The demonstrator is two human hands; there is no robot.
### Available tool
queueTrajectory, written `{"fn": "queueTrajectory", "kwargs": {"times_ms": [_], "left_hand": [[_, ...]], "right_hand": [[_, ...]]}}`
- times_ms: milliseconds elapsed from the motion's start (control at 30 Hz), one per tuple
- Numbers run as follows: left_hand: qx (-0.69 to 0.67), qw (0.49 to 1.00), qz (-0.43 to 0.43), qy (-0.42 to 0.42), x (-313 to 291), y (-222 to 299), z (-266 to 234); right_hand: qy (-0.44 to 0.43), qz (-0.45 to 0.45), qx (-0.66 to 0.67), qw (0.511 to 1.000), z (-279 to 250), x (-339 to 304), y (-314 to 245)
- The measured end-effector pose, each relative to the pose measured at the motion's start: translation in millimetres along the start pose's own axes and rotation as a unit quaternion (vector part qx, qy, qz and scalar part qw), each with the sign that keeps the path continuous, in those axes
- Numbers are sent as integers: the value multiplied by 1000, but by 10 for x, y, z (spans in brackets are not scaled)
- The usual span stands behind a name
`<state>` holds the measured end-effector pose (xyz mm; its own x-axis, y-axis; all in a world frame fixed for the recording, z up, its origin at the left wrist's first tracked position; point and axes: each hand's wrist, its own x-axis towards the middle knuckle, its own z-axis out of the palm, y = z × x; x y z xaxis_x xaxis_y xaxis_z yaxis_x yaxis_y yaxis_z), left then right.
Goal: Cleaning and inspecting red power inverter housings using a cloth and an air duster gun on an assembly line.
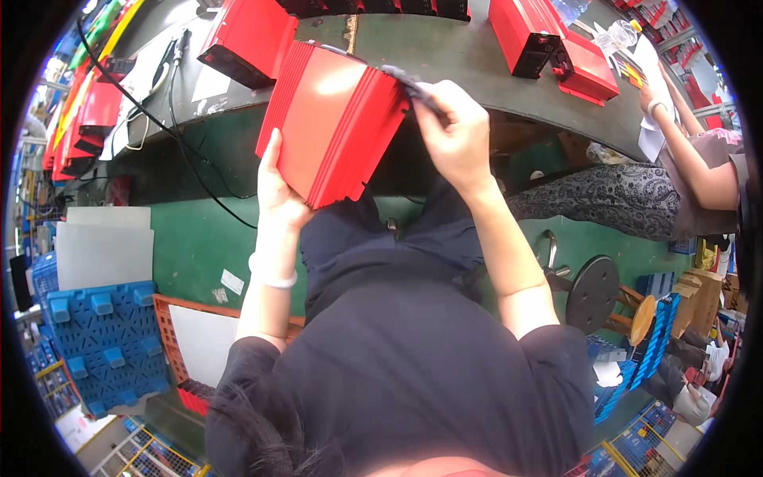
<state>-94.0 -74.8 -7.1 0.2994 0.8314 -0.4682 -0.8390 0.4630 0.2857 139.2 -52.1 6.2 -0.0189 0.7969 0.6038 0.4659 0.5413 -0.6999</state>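
Note:
A red ribbed metal case [326, 111] is held up in front of me, tilted, over the near edge of the workbench. My left hand [280, 187] grips its lower left side, thumb along the face and fingers beneath. At its upper right corner, my right hand [455, 135] pinches a dark grey cloth [407, 82] against the edge. Part of the cloth is hidden by the fingers. Just behind the held case, another red case [250, 41] stands on the bench.
Two more red cases [524, 36] [586, 70] stand on the dark workbench [477, 87] at right. A black cable [171, 131] hangs at left. A co-worker's arm [691, 163] reaches in from the right. A blue plastic pallet [107, 342] and a round stool [593, 294] flank me.

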Motion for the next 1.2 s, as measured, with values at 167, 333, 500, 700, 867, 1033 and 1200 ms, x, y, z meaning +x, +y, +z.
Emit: {"fn": "queueTrajectory", "kwargs": {"times_ms": [167, 333, 500, 700, 867, 1033, 1200], "left_hand": [[9, 1000, 11, 8, 48, 45, 93], [22, 996, 67, 56, 171, 131, 177], [15, 999, 21, 28, 285, 91, 197], [26, 999, 21, 10, 248, 19, 270], [18, 998, -5, -62, 225, -13, 256], [48, 996, 47, -61, 273, -105, 202], [62, 985, 123, -106, 301, -127, 115]], "right_hand": [[-14, -121, -199, 972, 116, 81, 43], [-109, -129, -194, 966, 362, -209, -31], [-320, -67, -23, 945, 494, -802, -183], [-304, 332, 326, 831, -57, -674, 42], [6, 380, 495, 782, -214, -247, -9], [92, 233, 308, 918, 79, 19, 100], [73, 178, 186, 964, 145, 106, 147]]}}
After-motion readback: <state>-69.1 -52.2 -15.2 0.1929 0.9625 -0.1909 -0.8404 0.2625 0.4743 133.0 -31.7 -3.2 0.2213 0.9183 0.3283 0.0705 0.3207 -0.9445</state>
